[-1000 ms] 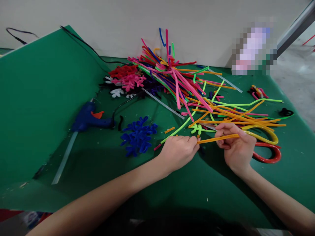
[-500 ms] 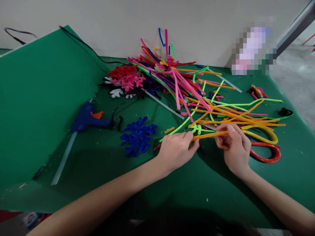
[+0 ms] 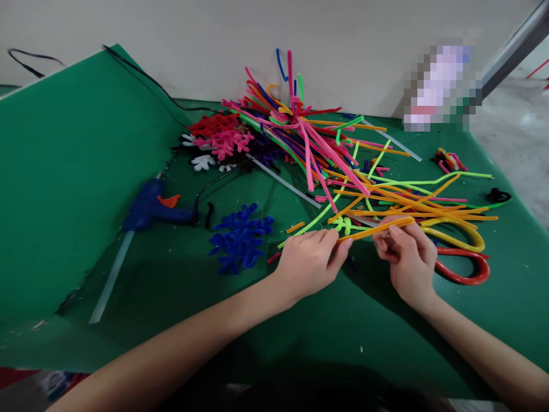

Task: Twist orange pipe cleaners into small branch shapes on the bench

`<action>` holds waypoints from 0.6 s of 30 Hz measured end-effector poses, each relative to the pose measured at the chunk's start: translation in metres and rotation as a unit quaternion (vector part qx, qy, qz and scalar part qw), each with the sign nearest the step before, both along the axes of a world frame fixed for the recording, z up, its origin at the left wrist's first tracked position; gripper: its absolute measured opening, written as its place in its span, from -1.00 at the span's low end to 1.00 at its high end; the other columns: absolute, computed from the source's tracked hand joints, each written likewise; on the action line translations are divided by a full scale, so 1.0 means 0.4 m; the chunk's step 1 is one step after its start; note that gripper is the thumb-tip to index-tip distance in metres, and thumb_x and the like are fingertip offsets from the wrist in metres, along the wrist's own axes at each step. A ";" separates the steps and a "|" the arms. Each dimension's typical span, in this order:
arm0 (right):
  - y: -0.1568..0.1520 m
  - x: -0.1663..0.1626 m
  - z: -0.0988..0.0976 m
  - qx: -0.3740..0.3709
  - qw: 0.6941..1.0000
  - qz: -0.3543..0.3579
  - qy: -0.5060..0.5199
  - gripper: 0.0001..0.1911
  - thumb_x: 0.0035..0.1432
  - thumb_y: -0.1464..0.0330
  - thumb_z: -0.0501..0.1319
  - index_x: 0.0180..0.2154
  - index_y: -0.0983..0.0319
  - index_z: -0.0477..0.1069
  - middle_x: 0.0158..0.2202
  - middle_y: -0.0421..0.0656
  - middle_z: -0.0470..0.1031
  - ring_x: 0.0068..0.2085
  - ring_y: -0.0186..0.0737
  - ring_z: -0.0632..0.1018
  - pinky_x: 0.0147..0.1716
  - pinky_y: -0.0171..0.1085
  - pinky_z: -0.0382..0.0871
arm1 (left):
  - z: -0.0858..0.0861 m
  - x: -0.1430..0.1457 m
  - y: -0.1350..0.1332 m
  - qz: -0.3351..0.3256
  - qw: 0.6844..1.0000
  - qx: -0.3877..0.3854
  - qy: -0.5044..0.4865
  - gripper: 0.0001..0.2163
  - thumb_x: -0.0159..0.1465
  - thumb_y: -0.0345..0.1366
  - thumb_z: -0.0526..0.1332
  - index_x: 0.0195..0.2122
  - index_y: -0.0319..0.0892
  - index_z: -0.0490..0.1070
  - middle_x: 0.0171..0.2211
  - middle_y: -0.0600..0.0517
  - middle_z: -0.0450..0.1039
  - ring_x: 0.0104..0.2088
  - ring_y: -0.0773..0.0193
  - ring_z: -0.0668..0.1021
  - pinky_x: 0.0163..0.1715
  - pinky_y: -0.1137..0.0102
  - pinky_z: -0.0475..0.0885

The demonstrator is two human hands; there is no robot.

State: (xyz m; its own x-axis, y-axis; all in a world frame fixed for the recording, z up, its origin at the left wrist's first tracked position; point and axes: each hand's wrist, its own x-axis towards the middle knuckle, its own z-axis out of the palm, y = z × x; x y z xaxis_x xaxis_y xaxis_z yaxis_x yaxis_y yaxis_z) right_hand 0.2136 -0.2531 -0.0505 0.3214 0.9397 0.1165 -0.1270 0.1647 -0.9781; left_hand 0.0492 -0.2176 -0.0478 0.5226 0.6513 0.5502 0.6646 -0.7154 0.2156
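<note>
Between the hands, an orange pipe cleaner (image 3: 375, 230) runs at a slight tilt. Left hand (image 3: 306, 266) is curled closed on its lower end; right hand (image 3: 407, 257) pinches its upper stretch between thumb and fingers. Left of the left hand, blue chenille shapes (image 3: 240, 243) and a blue hot glue gun (image 3: 150, 207) lie on the green counter (image 3: 351, 320). Ahead of both hands sits a multicoloured heap of pipe cleaners (image 3: 309, 143); right of the right hand, a red pipe-cleaner loop (image 3: 469, 270).

A plain off-white wall (image 3: 128, 34) rises behind a green-covered table (image 3: 506, 274), with a speckled grey floor (image 3: 514, 126) and a grey metal bar (image 3: 512, 54) at right.
</note>
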 end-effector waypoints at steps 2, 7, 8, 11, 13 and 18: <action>0.000 0.001 -0.001 0.003 1.000 -0.004 -0.001 -0.91 0.16 0.34 0.16 -0.36 0.20 0.40 -0.61 -0.27 0.24 -0.57 -0.41 0.27 -0.68 -0.45 -0.02 | -0.001 0.000 0.000 -0.002 1.000 -0.007 -0.012 -0.69 0.33 -0.26 0.01 -0.55 -0.21 0.29 -0.66 0.09 0.36 -0.66 0.37 0.42 -0.68 0.44 0.17; 0.003 0.002 -0.003 0.003 1.000 0.003 0.002 -0.94 0.13 0.35 0.20 -0.36 0.21 0.41 -0.61 -0.28 0.23 -0.56 -0.40 0.29 -0.68 -0.44 0.00 | -0.008 -0.001 0.001 -0.003 0.999 -0.016 -0.036 -0.77 0.32 -0.30 0.04 -0.47 -0.22 0.31 -0.61 0.08 0.40 -0.62 0.37 0.45 -0.64 0.46 0.24; 0.004 0.002 -0.003 0.003 1.000 0.003 0.003 -0.94 0.12 0.35 0.20 -0.36 0.21 0.41 -0.60 -0.28 0.22 -0.56 -0.40 0.28 -0.68 -0.44 0.00 | -0.009 -0.001 0.001 -0.004 0.999 -0.015 -0.040 -0.79 0.31 -0.30 0.06 -0.45 -0.22 0.31 -0.59 0.08 0.41 -0.61 0.37 0.46 -0.64 0.47 0.25; 0.004 0.002 -0.002 -0.004 1.000 0.004 0.004 -0.94 0.10 0.36 0.20 -0.37 0.21 0.40 -0.61 -0.28 0.22 -0.56 -0.39 0.29 -0.68 -0.44 -0.01 | -0.012 -0.002 0.003 -0.008 0.999 -0.010 -0.052 -0.82 0.31 -0.31 0.07 -0.42 -0.22 0.31 -0.57 0.08 0.43 -0.59 0.38 0.47 -0.62 0.48 0.27; 0.004 0.005 -0.001 -0.021 1.000 0.000 0.006 -0.93 0.10 0.36 0.16 -0.38 0.21 0.38 -0.62 -0.28 0.24 -0.58 -0.39 0.28 -0.70 -0.45 -0.03 | -0.013 -0.002 0.003 -0.011 0.998 -0.010 -0.059 -0.83 0.32 -0.33 0.06 -0.42 -0.22 0.32 -0.56 0.09 0.43 -0.59 0.39 0.48 -0.61 0.49 0.28; 0.006 0.011 -0.001 -0.060 0.997 -0.017 0.043 -0.86 0.08 0.35 0.07 -0.41 0.22 0.37 -0.64 -0.25 0.29 -0.64 -0.40 0.24 -0.74 -0.46 -0.11 | -0.010 -0.004 0.002 -0.016 0.998 -0.007 -0.060 -0.82 0.31 -0.33 0.07 -0.44 -0.22 0.29 -0.59 0.10 0.40 -0.62 0.40 0.44 -0.62 0.48 0.26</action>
